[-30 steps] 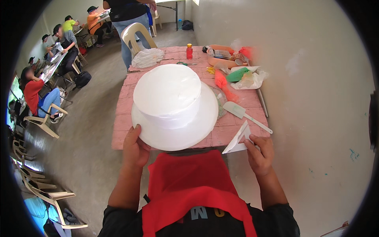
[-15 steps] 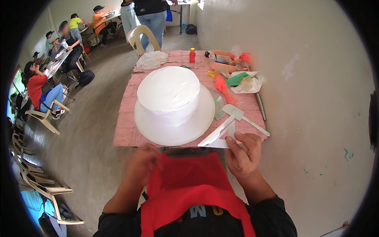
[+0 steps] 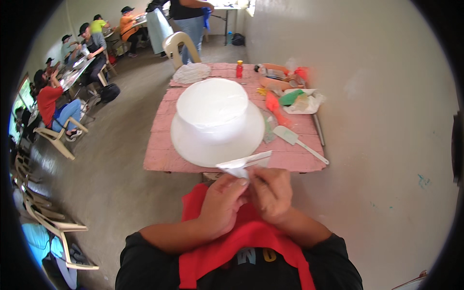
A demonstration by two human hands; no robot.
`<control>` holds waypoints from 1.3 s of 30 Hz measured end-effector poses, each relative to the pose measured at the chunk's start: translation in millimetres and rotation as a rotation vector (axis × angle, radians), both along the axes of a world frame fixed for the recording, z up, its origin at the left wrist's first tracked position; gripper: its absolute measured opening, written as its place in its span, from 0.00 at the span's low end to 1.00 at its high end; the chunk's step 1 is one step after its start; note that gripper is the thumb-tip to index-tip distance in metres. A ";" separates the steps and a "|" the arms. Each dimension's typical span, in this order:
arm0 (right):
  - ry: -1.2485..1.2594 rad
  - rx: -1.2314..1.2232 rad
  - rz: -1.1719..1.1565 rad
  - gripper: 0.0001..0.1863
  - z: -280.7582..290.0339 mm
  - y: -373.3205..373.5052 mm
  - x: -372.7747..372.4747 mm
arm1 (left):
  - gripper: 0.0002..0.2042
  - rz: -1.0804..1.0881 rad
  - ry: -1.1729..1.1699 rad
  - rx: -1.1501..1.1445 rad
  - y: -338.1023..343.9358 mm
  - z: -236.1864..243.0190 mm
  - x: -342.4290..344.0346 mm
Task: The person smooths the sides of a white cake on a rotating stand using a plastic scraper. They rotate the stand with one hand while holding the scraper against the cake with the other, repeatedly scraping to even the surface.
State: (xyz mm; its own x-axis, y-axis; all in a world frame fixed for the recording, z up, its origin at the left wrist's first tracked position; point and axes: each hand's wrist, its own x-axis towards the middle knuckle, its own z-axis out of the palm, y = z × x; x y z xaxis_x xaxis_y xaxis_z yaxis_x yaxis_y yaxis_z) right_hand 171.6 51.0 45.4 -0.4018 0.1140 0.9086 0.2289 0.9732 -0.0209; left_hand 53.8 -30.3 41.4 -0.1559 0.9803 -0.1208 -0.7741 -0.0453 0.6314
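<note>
In front of my apron, both hands hold a white triangular cake scraper [image 3: 253,158], tilted, with its long edge facing the table. My left hand [image 3: 221,205] pinches its lower left part, and my right hand [image 3: 273,193] grips it close beside, fingers curled. Some of the scraper is hidden behind my fingers. Just beyond it stands a tall round cake [image 3: 212,104] covered in smooth white icing. Under the cake is a wide round white cake stand [image 3: 191,150]. A white rubber spatula [image 3: 287,135] lies to the right, apart from my hands.
The pink table [image 3: 157,157] also carries a crumpled plastic sheet [image 3: 192,73], a red bottle [image 3: 239,70], an orange tray [image 3: 270,83] of tools, green [image 3: 291,97] and orange-red [image 3: 275,108] bags, and a metal tube [image 3: 319,129]. A wall [image 3: 386,121] stands right; people sit far left.
My left hand has come up to the right and taken hold of the scraper. The right hand has brought the scraper left and turned it, away from the spatula.
</note>
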 end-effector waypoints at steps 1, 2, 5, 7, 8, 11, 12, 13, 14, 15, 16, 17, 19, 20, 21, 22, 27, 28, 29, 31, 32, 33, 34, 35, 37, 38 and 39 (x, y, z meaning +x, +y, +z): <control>-0.048 -0.010 0.011 0.20 1.5 -4.1 1.8 | 0.09 0.019 -0.010 -0.015 -1.6 -0.7 -0.1; -0.060 -0.020 0.023 0.19 0.9 -7.0 0.2 | 0.08 0.038 -0.017 -0.034 -3.9 -2.1 -1.8; -0.133 -0.034 0.069 0.17 10.2 -14.2 8.3 | 0.06 0.106 0.053 -0.070 -5.3 -2.0 -3.4; -0.152 0.006 0.112 0.15 13.6 -11.4 17.7 | 0.06 0.126 0.142 -0.065 -4.9 -2.6 -9.5; -0.141 0.050 0.134 0.14 13.8 -5.1 30.0 | 0.06 0.128 0.207 -0.076 -4.8 -0.4 -12.6; -0.163 -0.197 -0.252 0.13 -0.9 38.5 66.2 | 0.07 0.056 0.228 -0.188 -12.8 2.5 -28.5; -0.124 -0.356 -0.445 0.16 -16.9 71.6 79.3 | 0.07 0.041 0.217 -0.187 -11.2 3.0 -27.4; -0.192 -0.402 -0.537 0.16 -35.6 101.1 98.1 | 0.07 0.032 0.210 -0.190 -10.3 3.9 -26.6; -0.262 -0.448 -0.622 0.17 -51.8 123.3 113.2 | 0.07 0.029 0.201 -0.192 -9.2 3.7 -26.5; -0.327 -0.462 -0.672 0.17 -62.0 134.9 120.0 | 0.07 0.022 0.196 -0.194 -7.8 3.1 -25.6; -0.392 -0.476 -0.717 0.17 -69.4 143.0 123.2 | 0.07 0.018 0.191 -0.197 -7.3 3.8 -24.8; -0.452 -0.488 -0.756 0.17 -72.9 149.1 121.4 | 0.07 0.021 0.192 -0.200 -6.8 4.6 -26.3; -0.545 -0.534 -0.799 0.15 -78.8 158.3 120.4 | 0.07 -0.015 0.186 -0.182 -6.3 4.2 -30.4; -0.592 -0.559 -0.816 0.13 -80.7 161.2 117.0 | 0.07 -0.031 0.184 -0.176 -6.9 3.5 -33.7; -0.606 -0.558 -0.830 0.12 -81.7 163.3 114.4 | 0.07 -0.037 0.178 -0.189 -7.0 2.7 -35.8; -0.620 -0.556 -0.845 0.11 -82.6 164.6 112.4 | 0.07 -0.046 0.172 -0.201 -6.6 2.0 -36.9; -0.631 -0.537 -0.868 0.10 -89.7 153.9 110.8 | 0.06 -0.031 0.208 -0.246 -11.7 5.7 -39.6; -0.584 -0.598 -0.851 0.12 -88.6 150.4 114.9 | 0.06 -0.029 0.206 -0.233 -11.0 5.6 -41.4; -0.542 -0.663 -0.832 0.13 -87.8 142.8 115.9 | 0.06 -0.025 0.202 -0.225 -11.3 5.5 -42.8; -0.394 -0.668 -0.743 0.15 -65.2 110.2 109.9 | 0.06 -0.033 0.193 -0.195 -11.0 5.5 -45.9; -0.321 -0.669 -0.702 0.16 -47.1 92.0 108.2 | 0.06 -0.039 0.185 -0.177 -11.5 5.9 -47.7; -0.312 -0.709 -0.657 0.18 -30.4 77.4 108.3 | 0.07 -0.030 0.210 -0.198 -10.9 5.5 -49.1; -0.303 -0.746 -0.620 0.19 -11.5 63.7 110.0 | 0.07 -0.027 0.232 -0.216 -9.1 5.4 -50.1; -0.293 -0.785 -0.583 0.21 5.5 52.3 111.0 | 0.07 -0.026 0.255 -0.235 -7.3 4.7 -50.7; -0.350 -0.784 -0.512 0.22 38.1 30.4 105.9 | 0.07 0.001 0.284 -0.232 -6.4 0.1 -52.8; -0.375 -0.778 -0.483 0.23 49.8 22.1 101.9 | 0.07 0.010 0.298 -0.224 -5.1 -2.5 -53.5; -0.397 -0.728 -0.470 0.23 56.1 15.9 98.5 | 0.07 0.020 0.307 -0.220 -3.4 -3.9 -53.1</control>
State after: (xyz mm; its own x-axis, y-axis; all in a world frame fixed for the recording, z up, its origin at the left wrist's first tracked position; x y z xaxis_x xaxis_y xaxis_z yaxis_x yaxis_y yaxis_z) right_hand 270.1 66.9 101.5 -0.4345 0.8265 0.3580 0.7144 0.5583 -0.4219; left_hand 0.7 -33.8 37.5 -0.2360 0.9328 -0.2725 -0.5475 0.1040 0.8303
